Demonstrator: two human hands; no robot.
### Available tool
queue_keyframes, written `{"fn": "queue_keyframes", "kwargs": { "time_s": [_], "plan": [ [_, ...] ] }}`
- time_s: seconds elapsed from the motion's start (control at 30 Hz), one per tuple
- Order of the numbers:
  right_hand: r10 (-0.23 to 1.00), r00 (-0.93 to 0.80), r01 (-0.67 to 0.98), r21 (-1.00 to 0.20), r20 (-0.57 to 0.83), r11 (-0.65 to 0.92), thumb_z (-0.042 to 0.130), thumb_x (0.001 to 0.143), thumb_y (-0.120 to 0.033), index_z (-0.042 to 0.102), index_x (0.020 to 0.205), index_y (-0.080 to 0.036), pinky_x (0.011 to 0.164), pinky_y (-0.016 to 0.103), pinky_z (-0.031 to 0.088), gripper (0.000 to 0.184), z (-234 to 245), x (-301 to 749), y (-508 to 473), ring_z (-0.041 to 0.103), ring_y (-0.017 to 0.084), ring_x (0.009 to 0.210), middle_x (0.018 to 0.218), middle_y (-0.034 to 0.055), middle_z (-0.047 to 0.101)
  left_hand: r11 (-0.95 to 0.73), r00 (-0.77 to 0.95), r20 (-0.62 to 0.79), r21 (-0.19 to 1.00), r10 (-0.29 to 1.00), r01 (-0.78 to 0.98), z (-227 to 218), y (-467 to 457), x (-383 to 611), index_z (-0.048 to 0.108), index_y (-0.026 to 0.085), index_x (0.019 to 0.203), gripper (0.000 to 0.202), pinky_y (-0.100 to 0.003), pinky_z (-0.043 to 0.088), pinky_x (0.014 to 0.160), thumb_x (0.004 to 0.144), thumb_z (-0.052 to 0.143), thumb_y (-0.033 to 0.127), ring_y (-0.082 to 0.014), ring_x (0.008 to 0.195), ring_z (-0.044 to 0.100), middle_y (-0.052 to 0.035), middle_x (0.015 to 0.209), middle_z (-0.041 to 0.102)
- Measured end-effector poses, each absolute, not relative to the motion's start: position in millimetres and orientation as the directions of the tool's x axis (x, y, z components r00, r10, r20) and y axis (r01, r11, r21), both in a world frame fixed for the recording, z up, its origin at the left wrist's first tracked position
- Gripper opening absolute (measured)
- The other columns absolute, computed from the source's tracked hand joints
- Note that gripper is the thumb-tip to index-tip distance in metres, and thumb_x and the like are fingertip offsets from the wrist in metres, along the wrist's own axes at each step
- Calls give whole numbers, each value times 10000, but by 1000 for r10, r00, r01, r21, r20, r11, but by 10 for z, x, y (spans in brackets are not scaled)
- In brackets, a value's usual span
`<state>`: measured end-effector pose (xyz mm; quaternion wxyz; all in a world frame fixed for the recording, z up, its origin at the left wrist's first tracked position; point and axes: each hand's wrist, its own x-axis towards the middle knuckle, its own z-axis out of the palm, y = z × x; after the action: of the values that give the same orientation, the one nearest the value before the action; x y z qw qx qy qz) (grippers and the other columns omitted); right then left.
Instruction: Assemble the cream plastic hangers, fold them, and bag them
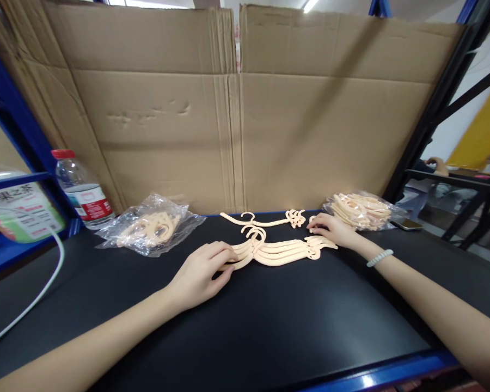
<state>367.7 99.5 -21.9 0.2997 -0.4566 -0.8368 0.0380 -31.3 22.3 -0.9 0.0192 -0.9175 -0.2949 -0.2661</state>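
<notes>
Several cream clothes hangers (281, 253) lie nested on the black table, their hooks gathered toward the back. My left hand (206, 269) is closed around the left ends of these hangers, its thumb on the near side. Behind them rests another hanger (265, 224) with a small pile of cream pieces (295, 218) at its right end. My right hand (330, 228) is closed just above the right end of the stack, fingers curled down. A bit of cream shows by its fingertips; what it holds is mostly hidden.
A clear bag of cream parts (151, 226) lies at left and a fuller bag (359, 210) at right, near a phone (407, 224). A red-capped bottle (84, 190) and a white cable (57, 267) are at left. Cardboard (167, 120) walls the back. Another person's hand (436, 165) shows far right.
</notes>
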Motion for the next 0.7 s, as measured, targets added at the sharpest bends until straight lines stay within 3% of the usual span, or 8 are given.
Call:
{"fn": "queue_keyframes", "kwargs": {
  "time_s": [0.27,0.47,0.7],
  "plan": [
    [727,-303,768,-295,616,569,427,887,-238,658,822,-210,803,417,502,242,-173,3639,975,577,230,816,874,84,549,-801,611,560,176,560,572,36,244,-311,590,196,970,152,-287,491,768,901,455,182,-177,876,601,-60,985,613],
    [659,-147,795,-308,738,522,384,919,-311,626,816,-197,790,445,467,287,-36,3628,909,537,267,840,854,102,519,-766,547,606,169,577,620,138,344,-349,589,188,995,162,-308,492,807,903,471,250,-195,908,607,-66,987,617],
    [664,66,728,-492,744,478,451,914,-417,613,878,-194,678,365,447,278,7,3621,841,570,224,692,731,61,605,-651,585,413,25,698,759,311,752,-210,573,179,1034,195,-344,491,887,891,444,209,-212,987,604,-80,1056,625]
  ]
}}
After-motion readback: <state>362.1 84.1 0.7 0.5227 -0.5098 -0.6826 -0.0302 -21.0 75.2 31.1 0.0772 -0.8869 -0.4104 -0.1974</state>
